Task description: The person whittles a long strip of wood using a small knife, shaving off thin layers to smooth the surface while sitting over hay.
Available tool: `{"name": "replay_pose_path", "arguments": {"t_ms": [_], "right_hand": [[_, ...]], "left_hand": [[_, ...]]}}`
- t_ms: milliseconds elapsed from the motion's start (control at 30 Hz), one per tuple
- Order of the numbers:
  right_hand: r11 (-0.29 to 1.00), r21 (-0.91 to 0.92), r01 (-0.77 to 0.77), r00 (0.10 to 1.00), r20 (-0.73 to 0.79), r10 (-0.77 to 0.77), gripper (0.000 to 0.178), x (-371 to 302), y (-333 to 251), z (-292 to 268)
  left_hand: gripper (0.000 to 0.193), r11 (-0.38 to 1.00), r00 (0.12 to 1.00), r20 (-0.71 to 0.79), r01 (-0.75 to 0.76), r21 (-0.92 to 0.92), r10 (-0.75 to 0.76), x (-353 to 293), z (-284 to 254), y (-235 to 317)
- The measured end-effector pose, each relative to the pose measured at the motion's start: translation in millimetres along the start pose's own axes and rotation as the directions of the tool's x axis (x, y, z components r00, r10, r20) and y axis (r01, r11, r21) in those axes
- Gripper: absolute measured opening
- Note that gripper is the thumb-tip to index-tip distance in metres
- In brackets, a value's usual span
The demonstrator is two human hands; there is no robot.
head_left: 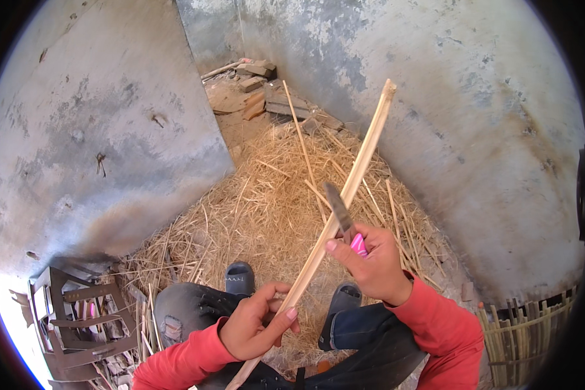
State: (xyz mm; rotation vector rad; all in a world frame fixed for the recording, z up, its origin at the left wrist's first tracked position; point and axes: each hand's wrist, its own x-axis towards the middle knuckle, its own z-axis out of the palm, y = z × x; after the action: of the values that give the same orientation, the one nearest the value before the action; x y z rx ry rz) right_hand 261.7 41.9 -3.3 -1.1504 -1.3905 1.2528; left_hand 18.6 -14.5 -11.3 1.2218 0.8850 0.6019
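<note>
A long pale bamboo strip [316,255] slants across the view, from between my knees up to the far right. My left hand [259,323] is closed around its lower part, thumb on top. In my right hand [369,260] is a knife [338,209] with a pink handle, mostly covered by my fingers. Its dark blade points up and to the left and crosses the strip near its middle. My right thumb lies close to the strip's edge; whether it presses on the strip I cannot tell.
Straw-like shavings [260,208] and loose thin strips cover the floor ahead. Bricks [253,78] and rubble lie in the far corner between worn walls [448,130]. A dark wooden chair [88,325] is at the left, a slatted bamboo basket [523,341] at the right.
</note>
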Motion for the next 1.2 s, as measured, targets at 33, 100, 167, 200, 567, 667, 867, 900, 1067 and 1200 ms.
{"name": "replay_pose_path", "arguments": {"t_ms": [33, 100, 167, 200, 567, 667, 867, 900, 1067, 1200], "right_hand": [[1.000, -0.001, -0.005, 0.999, 0.037, 0.005, 0.015, -1.8, -2.5, 3.9], [0.998, -0.067, 0.017, 0.996, 0.087, -0.011, 0.018, -3.0, -4.4, 6.7], [0.978, -0.197, 0.073, 0.992, 0.111, -0.052, 0.022, -5.5, -4.1, 2.8], [0.984, -0.168, 0.062, 0.995, 0.085, -0.048, 0.024, -5.1, -3.5, -2.3], [0.928, -0.358, 0.103, 0.995, 0.048, -0.091, 0.028, -15.0, -10.4, -11.3], [0.854, -0.499, 0.148, 0.984, 0.157, -0.079, 0.030, -14.6, -8.1, -10.0], [0.722, -0.650, 0.238, 0.963, 0.256, -0.087, 0.034, -16.2, 0.0, -8.6], [0.711, -0.653, 0.260, 0.959, 0.262, -0.111, 0.034, -15.9, 0.1, -7.1], [0.810, -0.561, 0.170, 0.966, 0.258, -0.024, 0.031, -12.7, -8.1, -4.1], [0.788, -0.510, 0.344, 0.936, 0.249, -0.247, 0.045, -7.0, -12.6, -12.0]], "left_hand": [[0.031, 1.000, 1.000, -0.018, -0.015, 0.021, 0.015, 1.9, 1.6, -1.9], [0.031, 0.999, 1.000, -0.029, 0.000, 0.033, 0.001, 5.7, 3.7, -3.0], [0.031, 0.999, 0.999, -0.055, 0.003, 0.048, 0.000, 7.8, 4.6, -6.2], [0.030, 0.998, 0.997, -0.074, -0.002, 0.066, 0.006, 8.6, 3.8, -9.3], [0.051, 0.994, 0.968, -0.239, -0.058, 0.089, 0.078, 1.0, -10.1, -3.7], [0.052, 0.992, 0.959, -0.257, -0.100, 0.082, 0.118, -2.6, -9.1, -6.9], [0.051, 0.996, 0.976, -0.196, -0.086, 0.026, 0.089, 0.6, -10.5, -7.8], [0.051, 0.996, 0.977, -0.195, -0.091, -0.005, 0.088, 0.4, -10.0, -8.4], [0.051, 0.979, 0.977, -0.201, -0.101, -0.174, 0.065, -2.0, -9.7, -6.7], [0.052, 0.978, 0.983, -0.182, -0.065, -0.197, 0.028, -3.7, -15.9, 0.7]]}}
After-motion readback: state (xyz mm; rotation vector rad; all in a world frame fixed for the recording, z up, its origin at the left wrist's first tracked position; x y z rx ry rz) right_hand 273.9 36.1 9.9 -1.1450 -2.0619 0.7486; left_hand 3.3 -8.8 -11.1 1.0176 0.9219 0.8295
